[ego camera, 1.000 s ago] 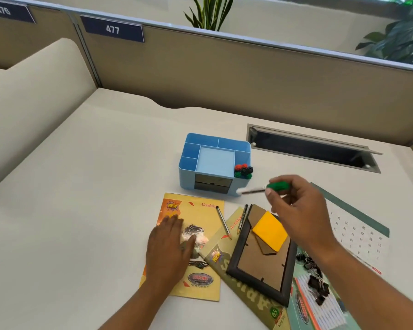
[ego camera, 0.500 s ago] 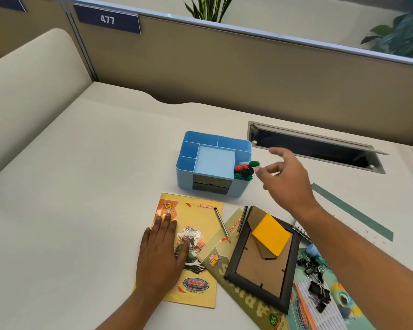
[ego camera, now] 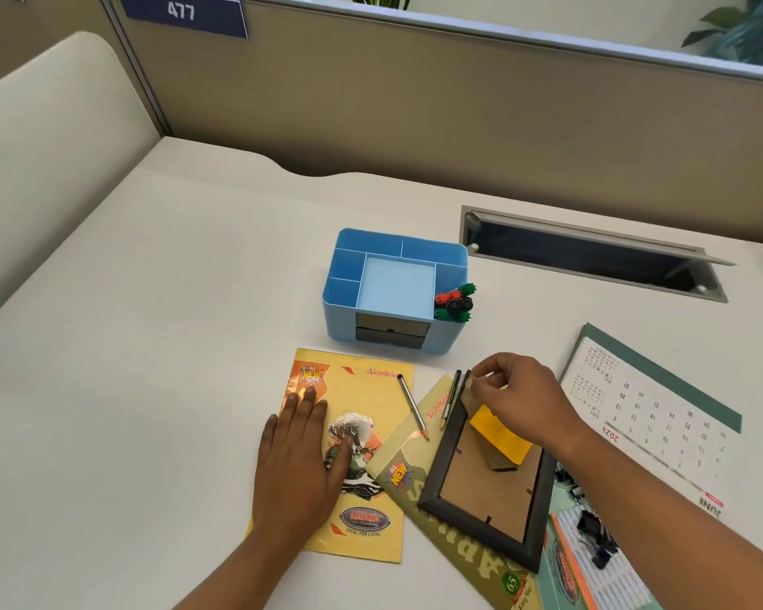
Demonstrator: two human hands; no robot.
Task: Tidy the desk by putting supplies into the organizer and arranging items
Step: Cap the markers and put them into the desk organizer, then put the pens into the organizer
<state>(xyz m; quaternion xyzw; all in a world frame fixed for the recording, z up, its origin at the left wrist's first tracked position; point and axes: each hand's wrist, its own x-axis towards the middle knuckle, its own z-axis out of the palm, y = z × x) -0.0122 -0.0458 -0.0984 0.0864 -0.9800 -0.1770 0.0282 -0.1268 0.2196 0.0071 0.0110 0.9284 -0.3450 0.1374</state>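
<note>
The blue organizer (ego camera: 340,317) stands mid-desk, with several green, red and black-capped markers (ego camera: 454,303) in its right compartment. My left hand (ego camera: 300,460) rests flat on a yellow notebook (ego camera: 362,385). My right hand (ego camera: 520,402) hovers over the far corner of a black picture frame (ego camera: 481,521) lying face down. Its fingertips pinch at the far edge of the yellow sticky pad (ego camera: 501,435) on the frame's back. A pencil (ego camera: 412,407) and a black pen (ego camera: 451,398) lie between notebook and frame.
A green notebook (ego camera: 459,561) lies under the frame. A desk calendar (ego camera: 653,416) lies at the right, with black binder clips (ego camera: 595,539) on another booklet below it. An open cable slot (ego camera: 591,257) sits behind the organizer. Partition walls close the back.
My right hand put the green marker into the organizer's right compartment, then drew back down to the sticky pad on the frame. My left hand stayed on the yellow notebook.
</note>
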